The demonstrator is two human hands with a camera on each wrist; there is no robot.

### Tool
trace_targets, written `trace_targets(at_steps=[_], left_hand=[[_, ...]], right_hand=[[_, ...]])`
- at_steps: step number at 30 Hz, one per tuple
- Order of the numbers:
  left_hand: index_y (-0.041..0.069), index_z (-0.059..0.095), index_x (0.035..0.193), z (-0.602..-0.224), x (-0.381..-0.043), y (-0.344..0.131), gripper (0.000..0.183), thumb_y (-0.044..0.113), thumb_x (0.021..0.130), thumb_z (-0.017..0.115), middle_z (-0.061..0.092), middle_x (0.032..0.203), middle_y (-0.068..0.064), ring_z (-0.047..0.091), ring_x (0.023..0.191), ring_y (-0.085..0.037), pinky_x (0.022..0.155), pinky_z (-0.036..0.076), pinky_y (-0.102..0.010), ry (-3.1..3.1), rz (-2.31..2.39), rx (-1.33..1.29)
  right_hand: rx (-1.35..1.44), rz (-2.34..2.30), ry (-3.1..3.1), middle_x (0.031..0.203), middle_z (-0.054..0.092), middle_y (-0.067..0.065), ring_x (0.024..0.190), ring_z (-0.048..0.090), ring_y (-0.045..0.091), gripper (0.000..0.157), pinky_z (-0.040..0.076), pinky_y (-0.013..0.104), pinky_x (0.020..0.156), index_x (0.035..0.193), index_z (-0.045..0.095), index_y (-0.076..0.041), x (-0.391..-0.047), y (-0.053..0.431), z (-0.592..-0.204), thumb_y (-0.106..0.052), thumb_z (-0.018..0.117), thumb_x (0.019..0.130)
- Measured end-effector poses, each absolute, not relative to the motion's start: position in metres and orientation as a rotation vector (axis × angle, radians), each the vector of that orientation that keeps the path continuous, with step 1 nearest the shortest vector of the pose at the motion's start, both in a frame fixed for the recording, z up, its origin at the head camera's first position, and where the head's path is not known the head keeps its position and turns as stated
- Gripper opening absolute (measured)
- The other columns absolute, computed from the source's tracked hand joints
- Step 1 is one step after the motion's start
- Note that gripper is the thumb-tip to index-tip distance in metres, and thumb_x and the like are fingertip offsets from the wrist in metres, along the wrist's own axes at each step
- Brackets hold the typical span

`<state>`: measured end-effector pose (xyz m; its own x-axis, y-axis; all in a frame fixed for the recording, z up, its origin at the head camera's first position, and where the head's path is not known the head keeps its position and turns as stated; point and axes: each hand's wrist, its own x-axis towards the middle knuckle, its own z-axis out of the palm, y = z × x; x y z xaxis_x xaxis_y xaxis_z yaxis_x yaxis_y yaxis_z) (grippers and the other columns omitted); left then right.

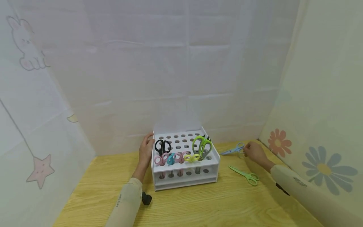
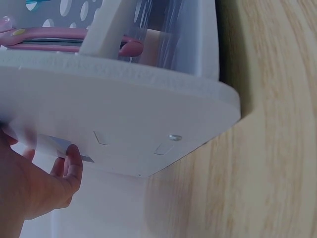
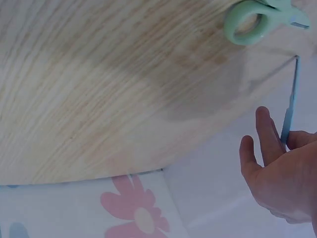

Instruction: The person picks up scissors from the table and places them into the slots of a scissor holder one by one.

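Observation:
A white perforated rack (image 1: 185,165) holds several upright scissors: a black-handled pair (image 1: 162,147), pink pairs (image 1: 179,157), a teal pair (image 1: 170,159), a yellow pair (image 1: 192,158) and a large green pair (image 1: 202,145). My left hand (image 1: 146,149) holds the rack's left side, its curled fingers at a slot in the side panel (image 2: 119,119). Off to the right, my right hand (image 1: 254,152) pinches blue scissors (image 1: 233,149) by the handle. Their tip slants down to the table in the right wrist view. Light green scissors (image 1: 245,175) lie nearer on the table.
The wood-grain table (image 1: 198,205) carries everything. Pale cloth walls (image 1: 141,78) stand behind and at both sides, with the right one (image 1: 323,167), printed with flowers, close to my right arm. The rack has a raised back panel.

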<state>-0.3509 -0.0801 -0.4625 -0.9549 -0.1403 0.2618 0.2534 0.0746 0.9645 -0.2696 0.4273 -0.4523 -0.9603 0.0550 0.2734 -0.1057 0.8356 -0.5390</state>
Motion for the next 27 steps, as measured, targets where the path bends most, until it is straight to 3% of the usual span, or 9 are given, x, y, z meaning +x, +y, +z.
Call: trace_targets(at_steps=[5, 10, 12, 19, 27], left_hand=[[0.018, 0.058, 0.142, -0.461, -0.350, -0.076, 0.044, 0.028, 0.099, 0.055, 0.062, 0.128, -0.019, 0.058, 0.108, -0.036, 0.092, 0.045, -0.049, -2.070, -1.962, -0.114], [0.018, 0.059, 0.141, -0.458, -0.351, -0.076, 0.044, 0.028, 0.098, 0.056, 0.063, 0.126, -0.019, 0.059, 0.106, -0.036, 0.091, 0.045, -0.046, -2.064, -1.956, -0.121], [0.018, 0.059, 0.141, -0.457, -0.351, -0.077, 0.044, 0.028, 0.098, 0.055, 0.063, 0.127, -0.019, 0.059, 0.107, -0.036, 0.091, 0.045, -0.046, -2.062, -1.957, -0.120], [0.019, 0.058, 0.142, -0.457, -0.352, -0.081, 0.043, 0.027, 0.100, 0.055, 0.062, 0.131, -0.018, 0.057, 0.110, -0.034, 0.094, 0.044, -0.046, -2.060, -1.969, -0.122], [0.017, 0.057, 0.143, -0.459, -0.349, -0.081, 0.045, 0.029, 0.099, 0.054, 0.060, 0.133, -0.018, 0.056, 0.114, -0.035, 0.097, 0.042, -0.048, -2.075, -1.978, -0.121]], right_hand=[[0.120, 0.898, -2.684, 0.099, 0.070, 0.028, 0.085, 0.071, 0.039, 0.024, 0.058, 0.049, 0.070, 0.111, 0.060, 0.017, -0.260, 0.425, -0.436, -0.005, 0.051, 0.105], [0.104, 1.051, -2.713, 0.108, 0.070, 0.028, 0.092, 0.072, 0.037, 0.032, 0.051, 0.061, 0.089, 0.125, 0.059, 0.018, -0.249, 0.421, -0.416, -0.008, 0.053, 0.106], [0.106, 1.105, -2.721, 0.110, 0.069, 0.029, 0.093, 0.072, 0.036, 0.034, 0.050, 0.060, 0.091, 0.127, 0.057, 0.019, -0.243, 0.418, -0.409, -0.008, 0.053, 0.106], [0.202, 1.261, -2.674, 0.112, 0.067, 0.031, 0.097, 0.069, 0.042, 0.035, 0.057, 0.042, 0.083, 0.128, 0.056, 0.019, -0.227, 0.412, -0.393, -0.007, 0.055, 0.106], [0.249, 1.219, -2.669, 0.115, 0.070, 0.022, 0.102, 0.069, 0.035, 0.041, 0.048, 0.057, 0.096, 0.135, 0.058, 0.010, -0.197, 0.392, -0.361, -0.020, 0.055, 0.107]])
